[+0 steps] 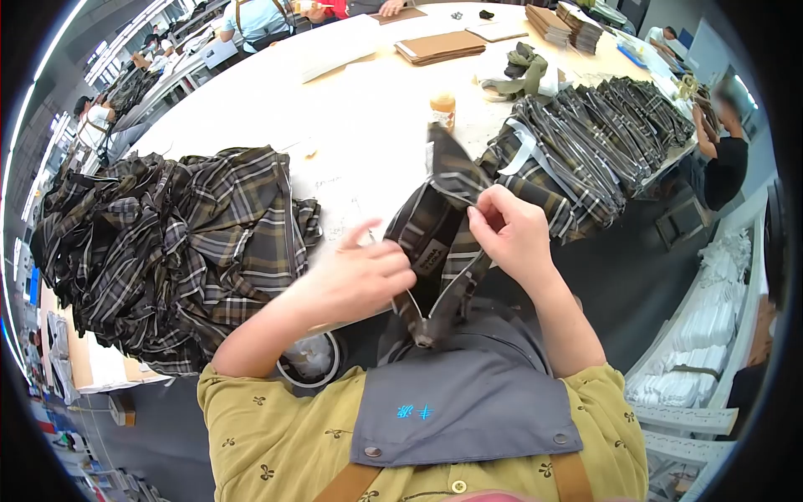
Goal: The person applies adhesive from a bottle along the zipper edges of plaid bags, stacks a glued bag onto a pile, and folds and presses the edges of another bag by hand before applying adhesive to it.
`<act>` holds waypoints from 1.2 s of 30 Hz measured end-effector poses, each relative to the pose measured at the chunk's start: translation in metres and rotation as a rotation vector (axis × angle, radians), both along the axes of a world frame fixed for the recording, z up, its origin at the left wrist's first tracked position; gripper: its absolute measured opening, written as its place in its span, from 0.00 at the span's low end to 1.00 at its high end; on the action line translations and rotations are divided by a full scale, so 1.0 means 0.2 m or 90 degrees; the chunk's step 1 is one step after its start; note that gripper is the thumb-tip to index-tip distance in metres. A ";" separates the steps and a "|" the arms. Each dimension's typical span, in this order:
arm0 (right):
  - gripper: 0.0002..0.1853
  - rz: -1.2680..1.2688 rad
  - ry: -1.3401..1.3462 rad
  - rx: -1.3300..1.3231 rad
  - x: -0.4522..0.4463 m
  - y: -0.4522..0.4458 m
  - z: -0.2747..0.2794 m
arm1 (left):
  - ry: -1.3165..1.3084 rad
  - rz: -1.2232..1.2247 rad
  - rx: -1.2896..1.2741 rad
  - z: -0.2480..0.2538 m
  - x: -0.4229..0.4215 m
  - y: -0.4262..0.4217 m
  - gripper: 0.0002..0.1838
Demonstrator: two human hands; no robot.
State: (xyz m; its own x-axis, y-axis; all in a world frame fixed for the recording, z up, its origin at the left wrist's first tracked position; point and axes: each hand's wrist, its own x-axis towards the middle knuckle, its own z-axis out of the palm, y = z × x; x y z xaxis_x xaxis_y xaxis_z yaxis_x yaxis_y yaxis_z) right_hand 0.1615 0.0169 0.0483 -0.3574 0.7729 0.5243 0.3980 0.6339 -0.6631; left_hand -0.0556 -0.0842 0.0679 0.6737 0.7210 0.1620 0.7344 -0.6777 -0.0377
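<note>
A dark plaid garment piece (439, 222) with a pale label inside hangs between my hands at the table's front edge. My right hand (512, 230) pinches its upper right edge, thumb and fingers pressed together. At its left side is my left hand (360, 272), blurred by motion, its fingers partly curled against the fabric; whether they grip it is unclear. A large crumpled heap of plaid garments (192, 243) lies on the left of the table. To the right, similar plaid pieces (594, 151) lie in a long overlapping row.
An orange-lidded jar (442, 109) stands behind the held piece. Brown stacks (439, 48) and olive fabric (525, 71) lie farther back on the white table (360, 100). A person in black (726, 159) works at the right. White bundles (694, 318) fill a rack at right.
</note>
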 end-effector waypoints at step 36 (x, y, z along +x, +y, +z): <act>0.18 0.140 0.030 0.101 -0.05 -0.27 -0.06 | -1.569 -0.133 -0.631 -0.24 0.15 0.00 0.24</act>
